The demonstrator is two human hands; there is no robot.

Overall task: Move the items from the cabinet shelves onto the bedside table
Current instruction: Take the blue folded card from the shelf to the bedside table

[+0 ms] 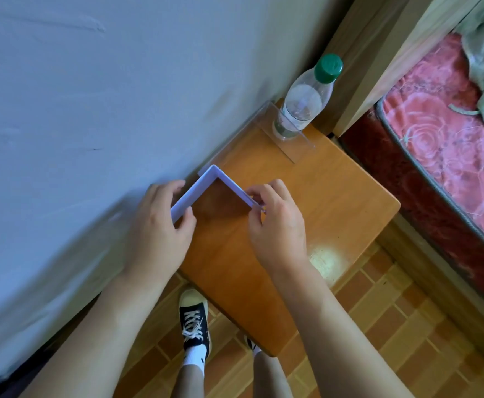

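hands are both gripping a clear box with a white rim, the left hand and right hand pinching its edges as it is being set on the counter against the wall. tipping or sliding into the far bottle is being risked if it is released unevenly.

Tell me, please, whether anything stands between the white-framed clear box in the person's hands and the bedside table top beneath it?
Nothing visible does. The left hand and right hand hold the white-framed clear box over bare wood of the bedside table. The bottle and clear stand sit farther back.
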